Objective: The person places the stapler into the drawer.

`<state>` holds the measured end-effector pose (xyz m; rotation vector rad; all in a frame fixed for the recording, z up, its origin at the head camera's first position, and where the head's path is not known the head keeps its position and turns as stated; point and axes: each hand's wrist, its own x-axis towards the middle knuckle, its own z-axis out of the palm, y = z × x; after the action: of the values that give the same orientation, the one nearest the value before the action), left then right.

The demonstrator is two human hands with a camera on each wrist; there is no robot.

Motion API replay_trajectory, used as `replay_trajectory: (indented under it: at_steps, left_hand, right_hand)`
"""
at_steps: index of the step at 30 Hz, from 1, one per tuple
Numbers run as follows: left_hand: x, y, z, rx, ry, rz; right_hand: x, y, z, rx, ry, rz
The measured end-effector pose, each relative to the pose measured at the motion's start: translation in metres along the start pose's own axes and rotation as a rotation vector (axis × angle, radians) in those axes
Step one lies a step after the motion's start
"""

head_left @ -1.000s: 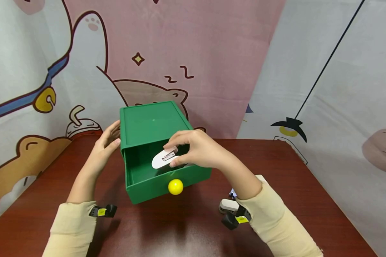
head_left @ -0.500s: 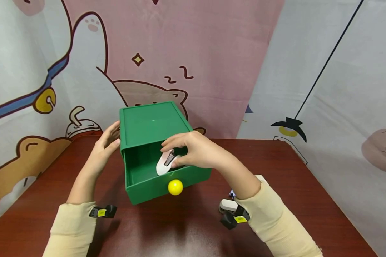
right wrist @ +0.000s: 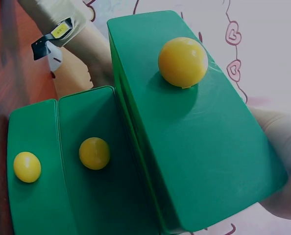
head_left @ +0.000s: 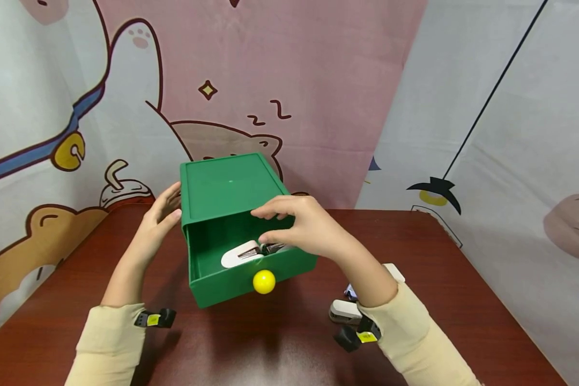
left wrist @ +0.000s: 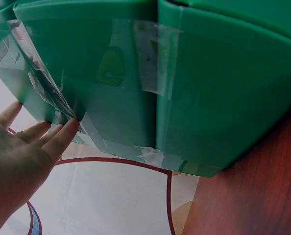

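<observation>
A green drawer cabinet stands on the table with its top drawer pulled out. In that drawer lies a white stapler, with another dark and white item beside it, partly hidden by my right hand. My right hand hovers over the drawer, thumb and fingers apart and holding nothing, the thumb close to the stapler's end. With fingers spread, my left hand touches the cabinet's left side, where clear tape runs across the green panels. In the right wrist view the open drawer's yellow knob juts forward.
Below the open drawer are two closed drawers with yellow knobs, the middle one and the lowest. Near my right forearm lie another white stapler and a small purple item, partly covered. A printed curtain hangs behind the table.
My right hand has lowered the white stapler into the drawer, let go of it and drawn slightly back to the right. The left hand has stayed at the cabinet's side.
</observation>
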<state>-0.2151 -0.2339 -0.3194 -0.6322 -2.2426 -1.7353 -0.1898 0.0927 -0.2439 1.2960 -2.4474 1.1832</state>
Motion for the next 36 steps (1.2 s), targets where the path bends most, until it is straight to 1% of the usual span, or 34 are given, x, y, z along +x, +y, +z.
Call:
replay_trajectory:
  at_steps: [5,8,12,15,17,22,24,31,34,36]
  left_hand:
    - [0.001,0.000,0.001,-0.006,0.001,0.003]
    - [0.001,0.000,0.001,-0.011,0.002,0.007]
    - [0.001,0.000,0.001,-0.011,0.003,0.010]
    - [0.001,0.000,0.001,-0.014,0.004,0.012]
    - [0.001,0.000,0.001,-0.015,0.003,0.012]
    - [0.001,0.000,0.001,-0.021,0.003,0.008]
    - [0.000,-0.001,0.001,-0.025,0.004,0.009]
    - [0.001,-0.002,0.001,-0.036,0.004,0.015]
    - [0.001,-0.002,0.001,-0.031,0.004,0.016]
    - [0.001,-0.002,0.001,-0.032,0.005,0.018]
  right_hand:
    - [-0.014,0.004,0.000,0.076,0.153,-0.044]
    - [-0.021,0.007,-0.001,0.103,0.227,-0.094]
    - [-0.031,0.010,-0.005,0.113,0.301,-0.149]
    - [-0.040,0.013,-0.009,0.110,0.342,-0.153]
    - [-0.046,0.015,-0.011,0.111,0.362,-0.156]
    - [-0.060,0.020,-0.016,0.095,0.390,-0.127]
    - [-0.066,0.023,-0.019,0.079,0.393,-0.107]
    - [-0.085,0.041,-0.024,0.002,0.422,-0.097]
    - [-0.094,0.046,-0.025,-0.030,0.420,-0.056]
    - [-0.099,0.047,-0.026,-0.036,0.402,-0.021]
